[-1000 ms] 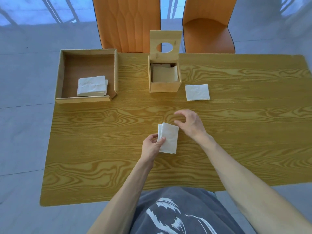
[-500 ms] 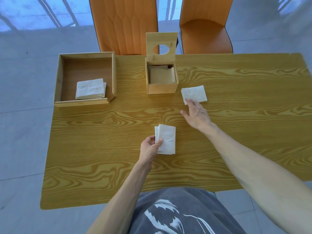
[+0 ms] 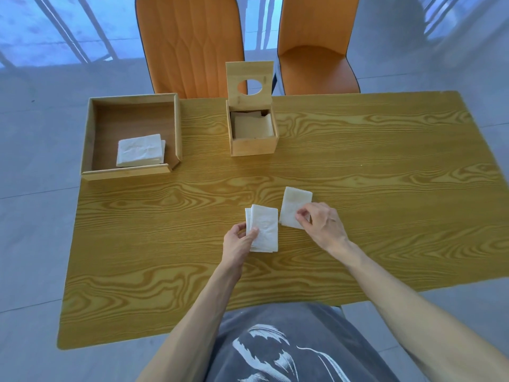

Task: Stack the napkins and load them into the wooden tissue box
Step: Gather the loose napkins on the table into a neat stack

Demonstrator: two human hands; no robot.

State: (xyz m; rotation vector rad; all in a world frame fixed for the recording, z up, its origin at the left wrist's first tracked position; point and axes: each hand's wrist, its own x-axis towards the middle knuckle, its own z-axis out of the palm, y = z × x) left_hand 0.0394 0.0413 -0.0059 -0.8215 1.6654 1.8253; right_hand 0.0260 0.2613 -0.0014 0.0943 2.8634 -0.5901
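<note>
Pinched between thumb and fingertips, my right hand [image 3: 321, 226] held the near edge of a single folded napkin [image 3: 294, 206], closed on it just beside the small stack [image 3: 264, 228]. My left hand [image 3: 238, 242] had its thumb pressed on top of that stack and its fingers curled under the left edge, steadying it on the tabletop [image 3: 137, 244]. I judged the stacking step to be in hand; the next move called for laying the loose napkin squarely on the pile. The wooden tissue box [image 3: 253, 130] stood well apart, lid upright, something tan inside that I could not identify. More napkins [image 3: 139, 150] sat in the wooden tray [image 3: 132, 172]; I could not tell how many.
</note>
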